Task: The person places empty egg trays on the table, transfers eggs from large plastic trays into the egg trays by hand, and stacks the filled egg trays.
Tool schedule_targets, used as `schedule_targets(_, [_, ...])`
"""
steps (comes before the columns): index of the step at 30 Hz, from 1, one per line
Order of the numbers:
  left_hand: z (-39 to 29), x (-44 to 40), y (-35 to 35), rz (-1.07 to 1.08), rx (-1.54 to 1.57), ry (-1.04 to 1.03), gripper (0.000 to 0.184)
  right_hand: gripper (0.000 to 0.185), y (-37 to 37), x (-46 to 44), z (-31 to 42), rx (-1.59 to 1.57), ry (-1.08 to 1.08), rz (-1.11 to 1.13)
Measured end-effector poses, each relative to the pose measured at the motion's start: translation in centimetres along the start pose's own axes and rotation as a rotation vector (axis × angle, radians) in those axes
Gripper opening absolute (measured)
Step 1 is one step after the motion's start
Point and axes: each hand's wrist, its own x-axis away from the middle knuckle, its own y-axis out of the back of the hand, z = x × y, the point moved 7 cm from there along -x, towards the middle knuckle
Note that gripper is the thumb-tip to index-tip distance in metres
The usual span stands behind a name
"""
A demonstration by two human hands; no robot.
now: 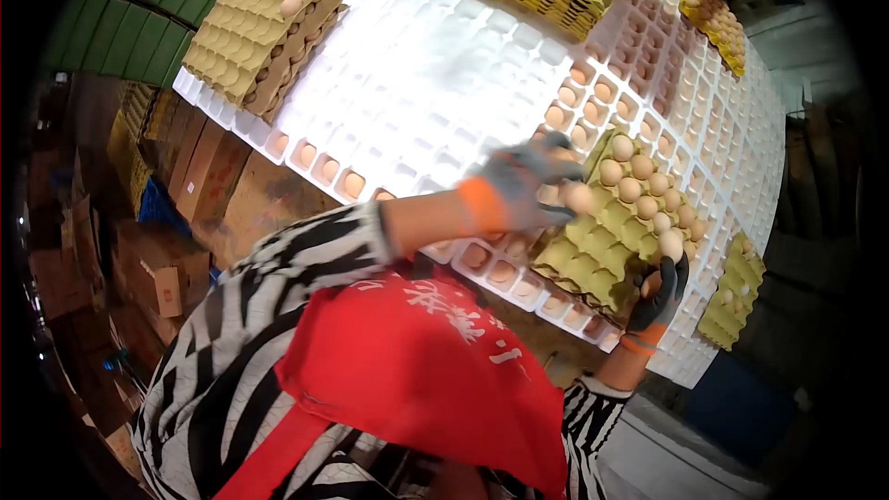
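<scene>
White characters [449, 306] on the red apron [417, 380] and a small mark [168, 296] on a cardboard box [176, 259] cannot be read clearly.

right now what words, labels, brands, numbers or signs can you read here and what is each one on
Nothing reads clearly enough to quote:
White characters on the red apron: turned at an angle and too blurred to read reliably.
Small reddish mark on a cardboard box at left: too small to read.
Tiny pale mark on the brown carton above it: too small to read.
</scene>
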Motion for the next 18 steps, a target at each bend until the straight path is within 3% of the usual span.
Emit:
schedule_targets(2, [5.8, 4.8, 5.9, -0.098, 0.225, 0.15, 0.05, 0.04, -3.1, 3.1, 0.8, -0.17, -0.189, 0.023])
schedule_targets(3, [7.6, 7.5, 9.7, -0.207, -0.005, 0.113, 0.048, 0.047, -5.8, 4.5, 0.9, 0.001, -0.102, 0.045])
schedule_targets(4, [11.7, 10.6, 12.2, -0.242, 0.082, 0.285, 0.048, 0.048, -10.3, 6.1, 2.4, -0.081, -0.095, 0.17])
schedule_targets(5, [14.7, 13.5, 14.7, -0.244, -0.093, 0.317, 0.049, 0.051, -14.7, 7.8, 3.3, -0.062, -0.235, 0.328])
schedule_targets(6, [16.9, 16.1, 16.7, -0.243, -0.268, 0.35, 0.05, 0.051, -19.4, 8.8, 4.8, 0.031, 0.144, 0.369])
schedule_targets(8, [19.4, 19.4, 19.5, -0.266, -0.285, 0.432, 0.053, 0.049, -27.3, 10.6, 7.0, 0.084, 0.17, 0.53])
schedule_targets(9, [20.7, 20.3, 20.0, -0.252, -0.386, 0.367, 0.052, 0.048, -30.3, 11.2, 7.4, 0.176, 0.232, 0.536])
schedule_targets(12, [22.7, 20.1, 19.4, -0.145, -0.37, 0.487, 0.055, 0.042, -37.0, 12.4, 9.2, 0.413, 0.291, 0.511])
schedule_targets(14, [24.2, 20.0, 17.3, -0.046, -0.604, 0.29, 0.052, 0.037, -40.2, 12.7, 10.0, 0.609, 0.389, 0.481])
schedule_targets(16, [24.8, 19.0, 17.0, 0.158, -0.656, 0.375, 0.05, 0.035, -42.6, 13.2, 7.8, 0.741, 0.383, 0.522])
schedule_targets(18, [25.1, 19.5, 18.2, 0.079, -0.644, 0.332, 0.05, 0.036, -42.4, 13.7, 6.7, 0.596, 0.212, 0.526])
